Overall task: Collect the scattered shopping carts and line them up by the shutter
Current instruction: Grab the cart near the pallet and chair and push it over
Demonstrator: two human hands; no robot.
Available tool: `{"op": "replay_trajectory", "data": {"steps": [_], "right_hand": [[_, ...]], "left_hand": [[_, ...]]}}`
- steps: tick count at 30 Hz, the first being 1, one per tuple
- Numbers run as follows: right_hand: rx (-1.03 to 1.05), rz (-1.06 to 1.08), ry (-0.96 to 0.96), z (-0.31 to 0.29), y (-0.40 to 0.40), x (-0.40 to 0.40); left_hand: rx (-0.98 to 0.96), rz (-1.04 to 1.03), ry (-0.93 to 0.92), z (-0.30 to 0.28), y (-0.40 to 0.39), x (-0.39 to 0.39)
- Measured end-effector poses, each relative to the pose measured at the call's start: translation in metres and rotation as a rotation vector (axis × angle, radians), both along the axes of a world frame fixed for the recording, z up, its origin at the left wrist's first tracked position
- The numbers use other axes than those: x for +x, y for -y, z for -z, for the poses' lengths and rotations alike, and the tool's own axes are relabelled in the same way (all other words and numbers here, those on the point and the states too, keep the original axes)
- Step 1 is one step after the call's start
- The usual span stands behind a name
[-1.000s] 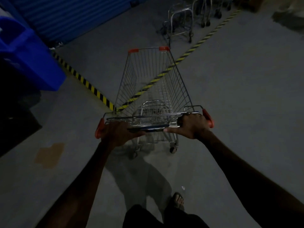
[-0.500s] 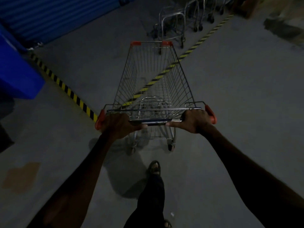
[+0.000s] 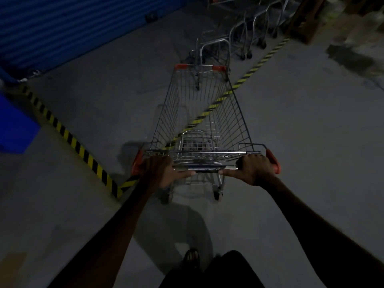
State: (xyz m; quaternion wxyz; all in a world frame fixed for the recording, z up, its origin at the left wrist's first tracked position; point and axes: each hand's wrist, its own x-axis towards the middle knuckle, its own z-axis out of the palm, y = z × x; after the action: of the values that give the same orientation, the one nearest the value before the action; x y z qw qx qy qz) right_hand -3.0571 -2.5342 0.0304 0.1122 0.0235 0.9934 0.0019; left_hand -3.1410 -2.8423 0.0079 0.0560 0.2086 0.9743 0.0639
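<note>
A wire shopping cart [image 3: 234, 121] with orange corner caps rolls in front of me in dim light. My left hand [image 3: 161, 171] grips the left end of its handle bar and my right hand [image 3: 254, 170] grips the right end, thumbs pointing inward along the bar. Just beyond the cart's nose stands a row of parked carts [image 3: 216, 46], nested and trailing off to the upper right. The blue shutter [image 3: 72, 23] fills the upper left.
Yellow-black hazard tape [image 3: 70, 138] runs across the concrete floor in a V under the cart. A blue bin [image 3: 14, 125] stands at the left edge. Wooden items and clutter [image 3: 307, 19] sit at the top right. My sandalled foot [image 3: 192, 256] is below.
I have pushed the cart forward. The parked row and the shutter are nearer, the blue bin has slid further left, and the tape corner now lies beside my left hand.
</note>
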Motion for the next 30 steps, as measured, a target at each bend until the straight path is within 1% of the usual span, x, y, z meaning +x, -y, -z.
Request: {"op": "replay_trajectory", "data": {"steps": [4, 8, 12, 15, 17, 19, 21, 23, 27, 30], "right_hand": [[0.012, -0.029, -0.031, 0.007, -0.032, -0.061], [0.006, -0.029, -0.041, 0.010, -0.063, -0.129], [-0.009, -0.035, -0.069, 0.015, -0.099, -0.202], [-0.019, -0.062, -0.088, 0.012, -0.125, -0.259], [-0.022, -0.071, -0.069, 0.012, -0.141, -0.297], [-0.013, -0.084, -0.076, 0.013, -0.157, -0.335], [0.005, -0.109, -0.103, 0.014, -0.172, -0.373], [-0.001, -0.127, -0.100, 0.015, -0.185, -0.411], [-0.004, -0.162, -0.108, 0.017, -0.212, -0.489], [-0.012, -0.174, -0.118, 0.019, -0.230, -0.551]], "left_hand": [[-0.014, -0.053, -0.046, 0.006, -0.028, -0.057], [-0.005, -0.057, -0.062, 0.004, -0.059, -0.117], [0.088, -0.054, -0.037, 0.000, -0.093, -0.182], [0.035, -0.117, -0.007, 0.000, -0.120, -0.234], [0.034, -0.163, 0.015, 0.005, -0.135, -0.270], [0.048, -0.214, 0.040, 0.017, -0.148, -0.306], [0.021, -0.261, 0.023, 0.026, -0.158, -0.341], [-0.014, -0.295, -0.003, 0.019, -0.172, -0.368], [-0.065, -0.306, 0.016, 0.003, -0.203, -0.432], [-0.025, -0.330, 0.031, 0.000, -0.220, -0.484]]}}
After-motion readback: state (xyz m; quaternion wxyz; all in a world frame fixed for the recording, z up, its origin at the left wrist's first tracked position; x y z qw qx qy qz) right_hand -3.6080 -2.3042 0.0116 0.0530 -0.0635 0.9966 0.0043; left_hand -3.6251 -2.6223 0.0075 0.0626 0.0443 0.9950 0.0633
